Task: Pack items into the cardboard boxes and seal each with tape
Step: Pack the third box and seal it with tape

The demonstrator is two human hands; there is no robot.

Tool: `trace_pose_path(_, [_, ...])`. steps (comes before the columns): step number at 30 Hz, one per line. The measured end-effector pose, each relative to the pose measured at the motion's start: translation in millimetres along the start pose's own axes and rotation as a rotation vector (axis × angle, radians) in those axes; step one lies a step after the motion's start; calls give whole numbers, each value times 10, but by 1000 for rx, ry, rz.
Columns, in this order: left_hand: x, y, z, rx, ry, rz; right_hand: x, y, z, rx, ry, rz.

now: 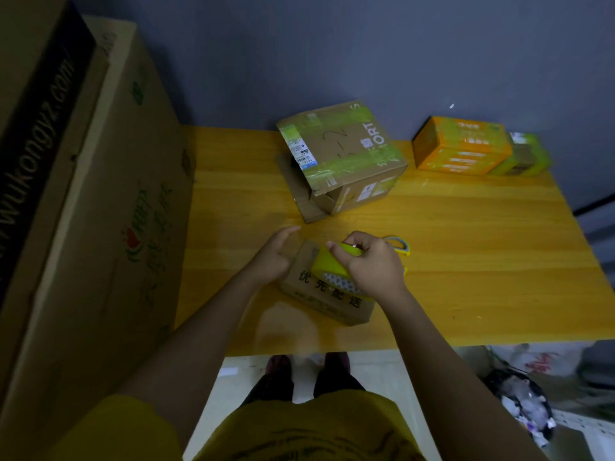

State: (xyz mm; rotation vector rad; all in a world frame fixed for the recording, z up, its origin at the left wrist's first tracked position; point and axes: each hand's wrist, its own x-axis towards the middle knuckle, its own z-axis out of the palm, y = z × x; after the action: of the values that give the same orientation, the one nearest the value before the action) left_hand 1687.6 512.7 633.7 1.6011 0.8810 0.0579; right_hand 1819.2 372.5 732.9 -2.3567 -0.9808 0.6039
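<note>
Hands (pixel 372 264) — gripping tape (pixel 332 261) on box (pixel 319 294).

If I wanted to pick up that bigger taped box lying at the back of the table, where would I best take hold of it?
Take the taped box from above, with a grip across its two closed, taped side walls. It lies tilted with a loose flap hanging open on the side toward the large carton, so that flap and the torn edge would probably give way; the taped walls look firmer.

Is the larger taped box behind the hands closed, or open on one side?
Open on one side: the larger taped box has green tape across its top, but its left-side flaps hang loose, showing a dark gap.
</note>
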Motion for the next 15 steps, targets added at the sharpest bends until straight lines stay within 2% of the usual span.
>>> trace_pose_path(4, [-83, 106, 85, 135, -313, 1, 12, 23, -15, -3, -45, -61])
trace_pose_path(6, [-96, 100, 181, 202, -299, 20, 67, 40, -69, -24, -133, -56])
trace_pose_path(9, [-105, 48, 229, 156, -202, 46, 119, 114, -173, 67, -277, 9])
trace_pose_path(12, [-138, 21, 198, 83, -220, 23, 50, 141, -193, 226, -240, 62])
trace_pose_path(15, [-148, 48, 218, 16, -225, 21, 6, 140, -292, 126, -210, 91])
